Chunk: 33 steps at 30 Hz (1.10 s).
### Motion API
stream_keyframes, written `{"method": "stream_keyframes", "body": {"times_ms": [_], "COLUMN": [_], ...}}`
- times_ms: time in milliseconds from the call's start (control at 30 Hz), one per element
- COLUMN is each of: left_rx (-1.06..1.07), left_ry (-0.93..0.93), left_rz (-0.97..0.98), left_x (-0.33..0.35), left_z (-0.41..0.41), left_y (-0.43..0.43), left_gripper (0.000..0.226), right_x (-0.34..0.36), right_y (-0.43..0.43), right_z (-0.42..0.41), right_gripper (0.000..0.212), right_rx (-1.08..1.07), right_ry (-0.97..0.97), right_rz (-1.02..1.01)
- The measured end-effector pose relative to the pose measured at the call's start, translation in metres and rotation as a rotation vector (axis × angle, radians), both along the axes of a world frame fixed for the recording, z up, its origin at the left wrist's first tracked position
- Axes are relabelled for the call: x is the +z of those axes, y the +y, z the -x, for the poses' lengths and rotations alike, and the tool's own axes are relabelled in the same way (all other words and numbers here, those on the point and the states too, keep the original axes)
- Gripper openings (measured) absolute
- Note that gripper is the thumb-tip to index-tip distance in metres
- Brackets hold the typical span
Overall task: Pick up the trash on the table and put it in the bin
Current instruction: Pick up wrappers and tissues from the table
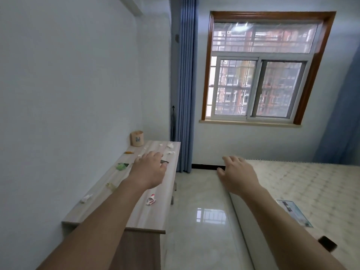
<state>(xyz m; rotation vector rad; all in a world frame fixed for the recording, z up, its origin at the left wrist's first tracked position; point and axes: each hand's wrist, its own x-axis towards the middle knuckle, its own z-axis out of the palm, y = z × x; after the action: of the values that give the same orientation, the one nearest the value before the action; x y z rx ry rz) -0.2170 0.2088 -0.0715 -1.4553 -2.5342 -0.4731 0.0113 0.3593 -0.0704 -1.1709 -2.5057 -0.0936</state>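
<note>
A long pale wooden table [136, 215] runs along the left wall. Trash lies scattered on it: a red and white wrapper [151, 200], a green wrapper [121, 166], a yellowish scrap [110, 185], a white crumpled paper [86, 198], an orange piece [129, 152], a dark wrapper [164, 162] and white tissues [170, 145] at the far end. A small tan bin [137, 138] stands at the far left corner of the table. My left hand [150, 170] hovers over the table's middle, fingers apart, holding nothing. My right hand [236, 174] is stretched out beside the bed, empty and open.
A bed with a patterned mattress [311, 191] fills the right side; a leaflet [294, 212] and a dark object [328, 243] lie on it. Glossy tiled floor [200, 211] runs between table and bed. Blue curtains [183, 84] and a window [261, 75] are ahead.
</note>
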Motion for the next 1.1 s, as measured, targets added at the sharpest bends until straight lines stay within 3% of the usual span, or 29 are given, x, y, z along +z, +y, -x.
{"method": "stream_keyframes", "body": {"times_ms": [400, 700, 1100], "left_rx": [0.219, 0.360, 0.366], "left_ry": [-0.037, -0.060, -0.186], "left_rz": [0.021, 0.013, 0.062], "left_x": [-0.025, -0.072, -0.165], "left_z": [0.013, 0.095, 0.219], "left_y": [0.125, 0.152, 0.194], "left_gripper": [0.049, 0.045, 0.042], "right_x": [-0.026, -0.054, -0.136], "right_y": [0.162, 0.221, 0.257], "right_z": [0.053, 0.151, 0.291], "right_gripper": [0.037, 0.042, 0.047], "right_rx": [0.229, 0.347, 0.373], "right_ry": [-0.030, -0.044, -0.213], "right_rz": [0.050, 0.089, 0.181]}}
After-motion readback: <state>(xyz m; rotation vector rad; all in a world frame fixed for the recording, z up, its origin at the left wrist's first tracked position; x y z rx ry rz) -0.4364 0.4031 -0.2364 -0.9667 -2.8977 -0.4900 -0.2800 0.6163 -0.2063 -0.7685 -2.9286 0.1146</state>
